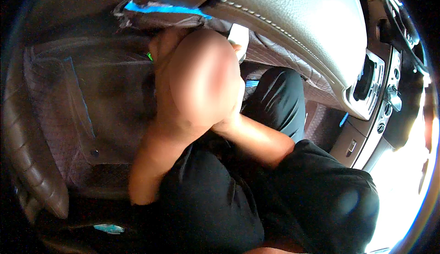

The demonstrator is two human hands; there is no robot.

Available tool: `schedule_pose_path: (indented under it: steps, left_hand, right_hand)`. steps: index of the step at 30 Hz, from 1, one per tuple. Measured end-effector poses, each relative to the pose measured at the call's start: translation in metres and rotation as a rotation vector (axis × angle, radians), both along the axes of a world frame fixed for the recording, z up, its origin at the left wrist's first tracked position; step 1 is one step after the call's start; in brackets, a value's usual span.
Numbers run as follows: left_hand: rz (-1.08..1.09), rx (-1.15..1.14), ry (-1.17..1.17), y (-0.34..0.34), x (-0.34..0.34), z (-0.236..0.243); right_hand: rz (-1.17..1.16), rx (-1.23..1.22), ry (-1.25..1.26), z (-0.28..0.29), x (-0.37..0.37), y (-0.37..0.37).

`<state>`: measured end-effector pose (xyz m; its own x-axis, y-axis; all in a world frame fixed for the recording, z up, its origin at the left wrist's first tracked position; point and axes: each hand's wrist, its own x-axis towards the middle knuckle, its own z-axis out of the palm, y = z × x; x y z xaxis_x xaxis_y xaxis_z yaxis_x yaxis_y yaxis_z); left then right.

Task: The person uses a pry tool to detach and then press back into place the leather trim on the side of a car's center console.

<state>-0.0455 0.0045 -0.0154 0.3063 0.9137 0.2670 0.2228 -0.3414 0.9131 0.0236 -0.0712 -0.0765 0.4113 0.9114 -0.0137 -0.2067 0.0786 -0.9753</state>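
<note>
My left hand [176,103] is in front of me between the car seats, over the dark floor, its fingers smeared by a blurred patch. Close against it is my right hand [224,125], mostly hidden behind the left. A white piece [239,36] sticks up beside the hands, with a fingertip against its edge; I cannot make out its kind or which hand has it. A small bright green bit [150,56] shows at the left hand's outer side. Just beyond the hands is a dark crumpled edge with a bright blue strip [160,8].
A light leather seat back [302,20] with stitching rises at the far right. Quilted brown floor lining [50,98] and a brown padded panel [32,153] lie to the left. The dashboard console [366,93] and steering wheel [403,25] are at the right. My black-trousered legs [215,203] fill the near side.
</note>
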Motion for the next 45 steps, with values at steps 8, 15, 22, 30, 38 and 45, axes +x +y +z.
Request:
schedule_pose_path:
  steps: [8, 15, 22, 30, 38, 45]
  left_hand:
    - [0.012, 0.244, -0.082, 0.012, 0.003, -0.006]
    - [0.007, 0.349, -0.023, 0.001, 0.007, -0.015]
    - [-0.038, 0.305, 0.012, 0.002, 0.003, -0.01]
    - [0.009, 0.172, -0.027, -0.006, 0.011, -0.007]
    - [-0.025, 0.222, -0.072, -0.007, 0.015, -0.009]
    - [-0.022, 0.265, -0.03, -0.009, 0.021, -0.007]
  right_hand:
    - [0.015, 0.047, -0.164, 0.023, 0.004, 0.01]
    - [0.012, 0.028, -0.328, 0.03, 0.027, -0.009]
    - [0.013, -0.028, -0.146, 0.033, 0.019, -0.008]
    - [0.04, -0.042, 0.002, 0.001, 0.014, -0.01]
    - [-0.02, -0.093, -0.289, 0.041, 0.032, -0.008]
    - [0.002, -0.124, -0.223, 0.04, 0.043, -0.017]
